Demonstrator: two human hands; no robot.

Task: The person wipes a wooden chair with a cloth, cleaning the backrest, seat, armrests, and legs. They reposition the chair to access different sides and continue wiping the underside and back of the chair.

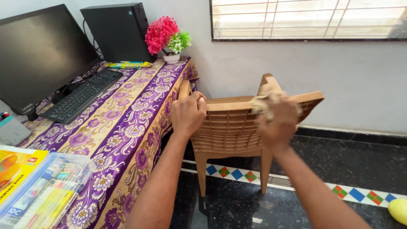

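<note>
A tan plastic chair stands on the dark floor beside the desk, its slatted back toward me. My left hand grips the top rail of the chair back at its left end. My right hand is closed on a beige cloth and presses it against the top rail near the right end; that hand is motion-blurred.
A desk with a purple floral tablecloth is on the left, carrying a monitor, keyboard, computer tower, pink flower pot and clear stationery case. White wall and window lie ahead. A yellow object lies on the floor.
</note>
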